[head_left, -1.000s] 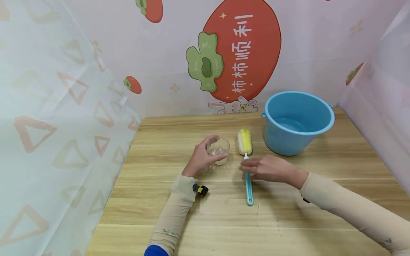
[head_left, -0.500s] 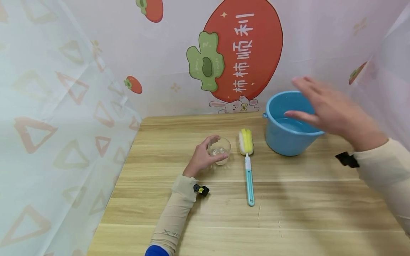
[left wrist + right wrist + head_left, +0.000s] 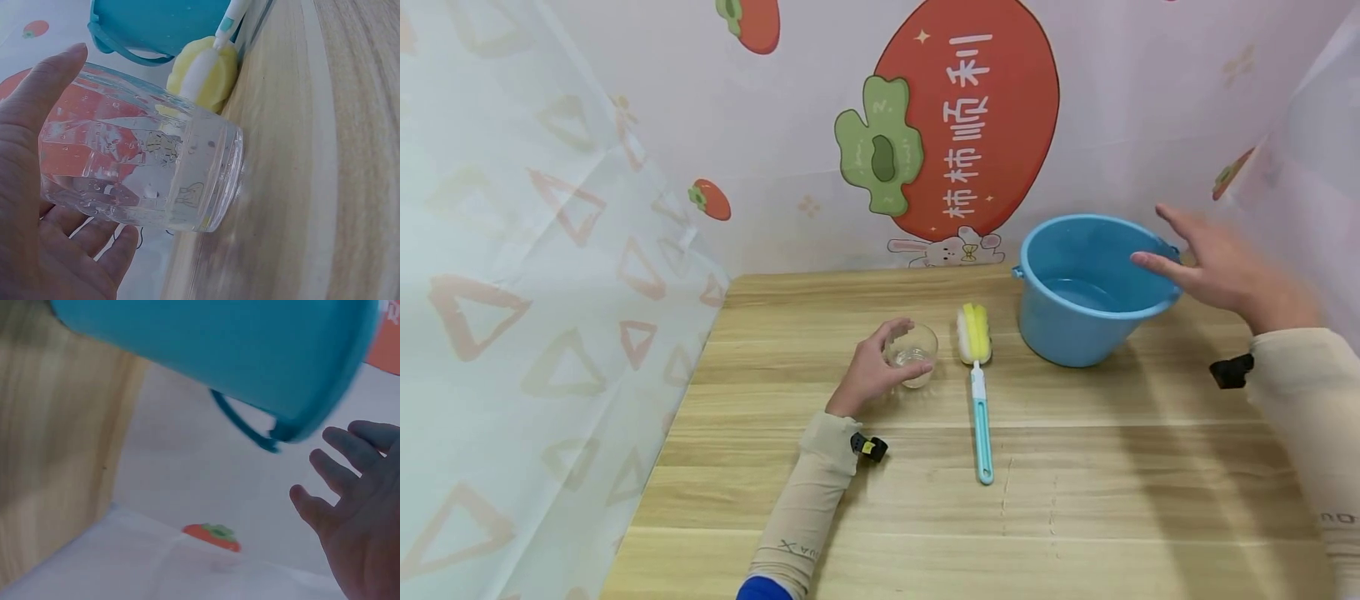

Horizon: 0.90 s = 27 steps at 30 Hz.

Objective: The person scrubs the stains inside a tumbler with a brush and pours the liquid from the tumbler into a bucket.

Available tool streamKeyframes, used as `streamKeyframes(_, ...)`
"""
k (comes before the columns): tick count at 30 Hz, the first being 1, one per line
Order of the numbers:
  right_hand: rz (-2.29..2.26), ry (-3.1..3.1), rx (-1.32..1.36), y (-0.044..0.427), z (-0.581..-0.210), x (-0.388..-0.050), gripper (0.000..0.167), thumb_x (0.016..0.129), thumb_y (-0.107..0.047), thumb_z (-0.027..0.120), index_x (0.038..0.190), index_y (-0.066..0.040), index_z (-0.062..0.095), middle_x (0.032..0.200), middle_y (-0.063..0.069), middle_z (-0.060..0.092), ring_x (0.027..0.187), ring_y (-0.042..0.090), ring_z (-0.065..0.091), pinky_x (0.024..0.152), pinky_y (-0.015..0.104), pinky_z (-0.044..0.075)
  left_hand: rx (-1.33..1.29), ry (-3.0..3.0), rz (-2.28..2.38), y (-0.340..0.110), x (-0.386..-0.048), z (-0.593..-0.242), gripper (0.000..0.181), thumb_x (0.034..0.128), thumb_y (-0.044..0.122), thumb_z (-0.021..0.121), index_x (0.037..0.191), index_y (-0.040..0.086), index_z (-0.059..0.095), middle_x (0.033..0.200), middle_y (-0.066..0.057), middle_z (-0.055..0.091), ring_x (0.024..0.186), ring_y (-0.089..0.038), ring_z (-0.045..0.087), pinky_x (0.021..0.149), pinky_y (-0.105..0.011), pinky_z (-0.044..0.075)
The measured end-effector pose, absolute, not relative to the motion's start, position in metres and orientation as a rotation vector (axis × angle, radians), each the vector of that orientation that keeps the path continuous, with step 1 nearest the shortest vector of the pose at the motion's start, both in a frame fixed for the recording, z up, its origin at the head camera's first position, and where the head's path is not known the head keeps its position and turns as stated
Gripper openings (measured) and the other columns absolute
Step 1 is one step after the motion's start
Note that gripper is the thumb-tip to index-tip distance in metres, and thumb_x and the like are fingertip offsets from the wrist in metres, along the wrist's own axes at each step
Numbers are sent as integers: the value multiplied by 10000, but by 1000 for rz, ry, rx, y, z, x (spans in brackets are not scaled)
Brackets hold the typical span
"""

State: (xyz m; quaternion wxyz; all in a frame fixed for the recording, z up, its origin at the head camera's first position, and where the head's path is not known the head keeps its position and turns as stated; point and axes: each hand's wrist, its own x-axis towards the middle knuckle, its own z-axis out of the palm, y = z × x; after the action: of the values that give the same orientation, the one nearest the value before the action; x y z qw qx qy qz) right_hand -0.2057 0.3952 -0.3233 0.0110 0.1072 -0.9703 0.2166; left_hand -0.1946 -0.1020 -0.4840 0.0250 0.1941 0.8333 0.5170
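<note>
A clear drinking glass (image 3: 912,356) stands upright on the wooden table with some clear liquid low inside. My left hand (image 3: 874,367) curls loosely round its left side, thumb in front and fingers behind; the left wrist view shows droplets on the glass (image 3: 137,147). To the right lies a bottle brush (image 3: 981,400) with a yellow-and-white sponge head and a turquoise handle. My right hand (image 3: 1232,271) is in the air by the right rim of a blue bucket (image 3: 1071,333), fingers spread and holding nothing. In the right wrist view, the fingers appear apart from the bucket (image 3: 250,350).
The wooden table (image 3: 865,533) bears a few wet streaks in front of the brush. A printed curtain (image 3: 790,167) hangs behind the table and along both sides. The bucket's handle (image 3: 240,425) hangs down on its far side.
My right hand has left the bottle brush's handle, risen and moved right past the bucket's opening to its right rim. The left hand and the glass have stayed in place.
</note>
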Motion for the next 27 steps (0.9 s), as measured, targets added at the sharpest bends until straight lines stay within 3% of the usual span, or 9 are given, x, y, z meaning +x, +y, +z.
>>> streamKeyframes(6,836,-3014,305,402,-353,-212,734,1138,-452,367,1704,-90,72,1725,325,129,1539,634,166,1185,816,144,589,2562,1611,-100,-194,-487,867,817,493,907,1548,297,484,1555,35,571,1512,-217,471,1241,-583,363)
streamKeyframes(9,906,-3006,307,401,-361,-213,737,1139,-441,354,1701,-78,46,1735,321,74,1564,620,96,1199,816,97,588,2559,1615,-99,-194,-488,861,821,502,902,1547,304,485,1557,38,569,1516,-223,465,1239,-593,361)
streamKeyframes(14,920,-3021,299,400,-367,-213,863,1094,-470,444,1696,-69,-27,1757,277,-44,1590,584,-11,1191,835,51,580,2565,1623,-98,-194,-489,855,817,532,894,1540,321,490,1552,52,567,1515,-228,464,1231,-597,370)
streamKeyframes(21,938,-2970,300,397,-372,-212,994,1014,-450,597,1698,-67,-14,1754,284,-7,1561,603,66,1154,860,143,606,2560,1620,-103,-197,-489,879,814,557,887,1552,292,490,1558,39,566,1521,-245,455,1224,-616,369)
streamKeyframes(27,898,-3073,312,400,-366,-214,1141,967,-468,683,1684,-76,-112,1751,280,-94,1573,595,9,1159,858,123,606,2564,1602,-103,-198,-486,866,814,547,891,1547,328,486,1562,43,565,1523,-232,453,1228,-604,369)
